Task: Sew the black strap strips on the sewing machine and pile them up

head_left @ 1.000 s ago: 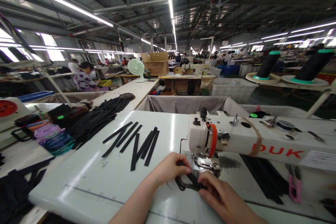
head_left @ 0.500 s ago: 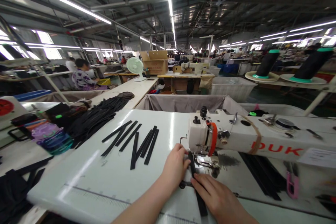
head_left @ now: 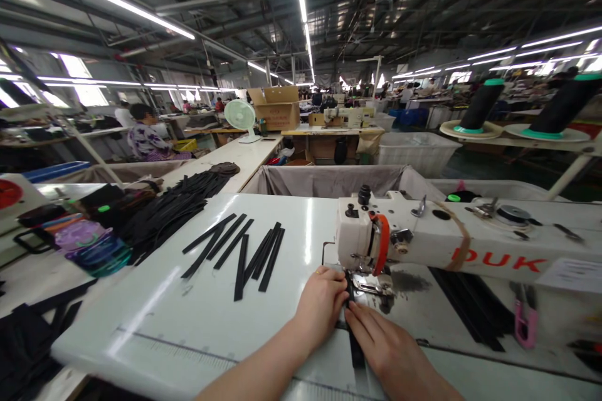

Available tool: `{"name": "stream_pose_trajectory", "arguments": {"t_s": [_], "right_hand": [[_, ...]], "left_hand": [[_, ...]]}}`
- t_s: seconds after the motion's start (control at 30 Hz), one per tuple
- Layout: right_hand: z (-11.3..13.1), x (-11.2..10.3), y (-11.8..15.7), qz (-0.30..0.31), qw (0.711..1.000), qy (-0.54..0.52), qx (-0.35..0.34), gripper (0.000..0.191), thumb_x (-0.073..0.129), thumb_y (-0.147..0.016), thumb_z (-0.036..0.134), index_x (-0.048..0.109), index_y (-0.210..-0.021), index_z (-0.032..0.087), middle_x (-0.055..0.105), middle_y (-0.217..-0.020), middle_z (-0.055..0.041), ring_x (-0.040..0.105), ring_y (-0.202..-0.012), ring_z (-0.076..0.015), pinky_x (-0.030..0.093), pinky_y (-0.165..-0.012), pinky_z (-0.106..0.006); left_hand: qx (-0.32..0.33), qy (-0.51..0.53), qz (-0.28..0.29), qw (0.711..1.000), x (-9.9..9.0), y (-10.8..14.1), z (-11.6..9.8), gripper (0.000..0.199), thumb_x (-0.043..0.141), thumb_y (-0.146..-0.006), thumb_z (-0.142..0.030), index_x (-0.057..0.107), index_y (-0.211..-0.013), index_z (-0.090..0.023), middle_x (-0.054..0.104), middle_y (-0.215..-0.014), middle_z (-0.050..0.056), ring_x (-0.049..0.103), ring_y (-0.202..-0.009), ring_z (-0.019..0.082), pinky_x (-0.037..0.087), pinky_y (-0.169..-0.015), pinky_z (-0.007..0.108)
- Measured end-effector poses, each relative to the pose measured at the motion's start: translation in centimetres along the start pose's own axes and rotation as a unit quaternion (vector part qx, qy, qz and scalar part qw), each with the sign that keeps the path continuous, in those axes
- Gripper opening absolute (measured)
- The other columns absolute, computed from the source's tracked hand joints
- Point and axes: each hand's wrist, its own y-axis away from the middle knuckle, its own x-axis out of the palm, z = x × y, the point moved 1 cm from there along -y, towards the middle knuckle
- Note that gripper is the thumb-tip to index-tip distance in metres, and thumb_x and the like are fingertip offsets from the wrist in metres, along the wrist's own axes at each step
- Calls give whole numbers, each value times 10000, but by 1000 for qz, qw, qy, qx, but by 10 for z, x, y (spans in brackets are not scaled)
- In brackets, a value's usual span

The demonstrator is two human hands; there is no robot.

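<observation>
Looking left to right along the white sewing table (head_left: 141,307), we've got a heap of black strips (head_left: 160,207) at the left and a neat fan of loose strips (head_left: 239,257) mid-table. Then comes the left hand (head_left: 322,307), curled tight and pinching a black strip (head_left: 356,351) right at the presser foot (head_left: 371,285) of the white DUK sewing machine (head_left: 399,232). The right hand (head_left: 388,348) grasps that same strip just below, fingers spread over it, and pink snips (head_left: 524,326) sit at lower right.
</observation>
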Motion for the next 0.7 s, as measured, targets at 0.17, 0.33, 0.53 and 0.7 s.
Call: {"name": "stream_pose_trajectory", "arguments": {"t_s": [0.17, 0.33, 0.53, 0.7], "right_hand": [[-1, 1, 3, 5, 1000, 0, -4, 457, 384, -751, -35, 594, -1135, 97, 692, -1083, -120, 654, -987, -202, 528, -819, -284], [-7, 1, 5, 21, 999, -16, -27, 472, 401, -764, -21, 579, -1180, 112, 681, -1133, -106, 640, -1033, -192, 525, -834, -276], [-10, -5, -1, 42, 999, -29, -15, 471, 392, -768, -29, 592, -1167, 121, 684, -1127, -103, 639, -1031, -192, 527, -838, -283], [-10, -8, -2, 43, 998, -42, -8, 445, 379, -800, -27, 592, -1163, 118, 684, -1116, -104, 645, -1013, -193, 539, -816, -283]], "left_hand": [[4, -4, -4, 1000, 4, 2, -1, 203, 519, -877, -129, 698, -802, -189, 690, -981, 54, 548, -933, 217, 452, -884, 367], [10, -21, 13, 1000, 3, -2, 0, 237, 490, -891, -134, 694, -783, -190, 688, -978, 60, 546, -921, 216, 447, -870, 372], [7, -31, 5, 999, 2, -3, -4, 240, 497, -887, -127, 686, -752, -191, 691, -943, 53, 546, -904, 216, 447, -865, 373], [9, -23, -4, 1000, 2, -1, -6, 233, 528, -872, -121, 677, -706, -187, 690, -910, 44, 554, -893, 210, 453, -863, 362]]}}
